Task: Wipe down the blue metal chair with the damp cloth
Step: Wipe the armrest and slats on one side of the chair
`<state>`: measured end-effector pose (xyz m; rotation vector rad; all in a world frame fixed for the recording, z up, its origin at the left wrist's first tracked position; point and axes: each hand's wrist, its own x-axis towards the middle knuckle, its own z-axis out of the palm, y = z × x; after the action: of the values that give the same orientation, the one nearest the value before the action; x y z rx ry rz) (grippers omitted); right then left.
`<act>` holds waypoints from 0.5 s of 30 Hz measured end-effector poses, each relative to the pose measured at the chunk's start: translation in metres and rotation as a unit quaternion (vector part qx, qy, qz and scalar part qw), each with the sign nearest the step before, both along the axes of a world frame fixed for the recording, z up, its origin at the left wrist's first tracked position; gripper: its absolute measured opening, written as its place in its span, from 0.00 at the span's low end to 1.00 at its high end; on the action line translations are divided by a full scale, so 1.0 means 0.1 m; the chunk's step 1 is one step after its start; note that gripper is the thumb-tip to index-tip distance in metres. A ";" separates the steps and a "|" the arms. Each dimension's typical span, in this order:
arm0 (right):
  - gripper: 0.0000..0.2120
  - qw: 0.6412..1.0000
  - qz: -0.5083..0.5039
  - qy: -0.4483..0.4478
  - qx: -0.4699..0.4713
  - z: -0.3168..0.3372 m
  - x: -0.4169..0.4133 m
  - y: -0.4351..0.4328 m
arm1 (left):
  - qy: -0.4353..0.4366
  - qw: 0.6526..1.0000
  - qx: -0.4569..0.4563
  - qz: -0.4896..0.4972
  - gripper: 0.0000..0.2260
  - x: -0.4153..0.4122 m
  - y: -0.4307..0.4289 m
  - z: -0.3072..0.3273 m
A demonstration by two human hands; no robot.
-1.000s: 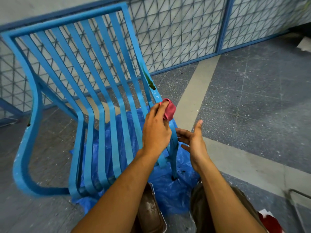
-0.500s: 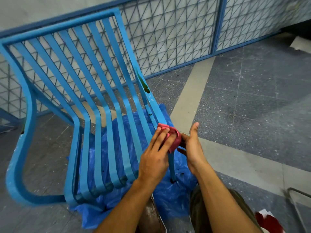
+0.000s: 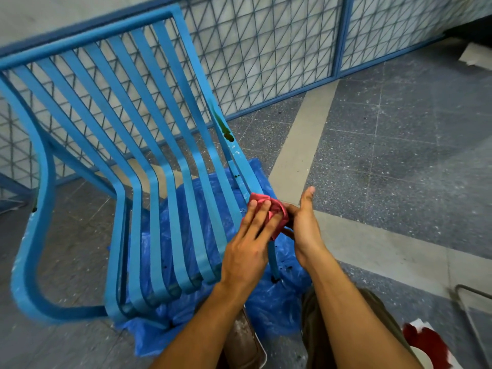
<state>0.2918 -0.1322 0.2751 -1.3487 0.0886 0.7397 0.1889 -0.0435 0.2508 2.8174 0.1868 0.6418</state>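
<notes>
The blue metal chair [image 3: 138, 166] with slatted back and seat fills the left and centre of the view, standing on a floor. A crumpled pink cloth [image 3: 277, 213] is wrapped against the chair's right side rail near the seat's front corner. My left hand [image 3: 253, 241] presses the cloth onto the rail from the left, fingers over it. My right hand [image 3: 303, 230] is against the cloth from the right, thumb raised, fingers partly hidden behind it. A dark green smear [image 3: 226, 134] marks the rail higher up.
A blue plastic sheet [image 3: 269, 299] lies under the chair. A wire mesh fence [image 3: 266, 49] runs behind. A brown-stained tray [image 3: 247, 342] sits by my knees, a red and white object [image 3: 426, 344] at bottom right, a metal frame [image 3: 474, 296] at the right edge.
My left hand slid the cloth down the right rail from higher up to the seat's front corner. My right hand moved in from apart and now touches the cloth.
</notes>
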 end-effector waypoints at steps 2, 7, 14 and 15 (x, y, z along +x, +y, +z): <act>0.45 1.000 -0.015 0.007 0.008 0.02 0.00 -0.03 | -0.007 1.000 -0.009 0.004 0.34 0.00 0.00 0.01; 0.41 0.999 -0.042 -0.010 0.023 0.05 -0.01 -0.13 | -0.049 0.997 -0.015 0.058 0.28 0.06 -0.02 0.14; 0.30 0.997 -0.053 0.003 -0.061 -0.07 -0.05 -0.16 | 0.023 0.999 0.004 0.028 0.25 0.03 -0.17 -0.06; 0.27 0.996 -0.056 0.011 -0.070 -0.08 -0.04 -0.16 | 0.035 0.999 0.002 0.023 0.22 0.03 -0.20 -0.07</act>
<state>0.2873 -0.1484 0.2669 -1.4555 0.2359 0.6627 0.1917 -0.0637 0.2442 2.8500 0.2653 0.5538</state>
